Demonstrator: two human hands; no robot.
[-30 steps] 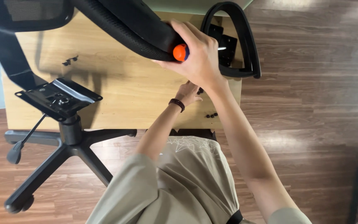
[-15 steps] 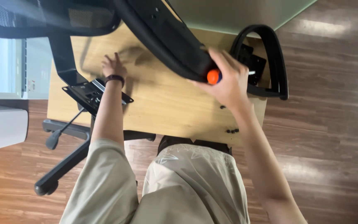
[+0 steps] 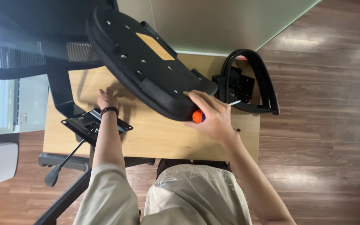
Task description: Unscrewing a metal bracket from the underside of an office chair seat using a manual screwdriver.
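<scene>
A black chair seat [image 3: 146, 71] lies upside down, tilted over a small wooden table [image 3: 159, 133]. My right hand [image 3: 213, 118] grips the seat's near edge and also holds a screwdriver [image 3: 205, 114] with an orange and blue handle, its metal tip pointing right. My left hand [image 3: 106, 98] rests on the tabletop under the seat's left side, fingers closed around something too small to make out, a dark band on the wrist. A black metal seat plate [image 3: 94, 125] on the chair base sits just left of that forearm.
A black armrest loop with its bracket [image 3: 246, 85] lies on the table's right end. A mesh chair back [image 3: 17, 37] fills the upper left. The chair base with lever [image 3: 59, 171] stands on the wood floor at the left. A pale panel [image 3: 213, 21] stands behind the table.
The view has shifted and the seat shows more of its underside. My left hand has stayed at the table's left under the seat. My right hand keeps its hold on seat edge and screwdriver.
</scene>
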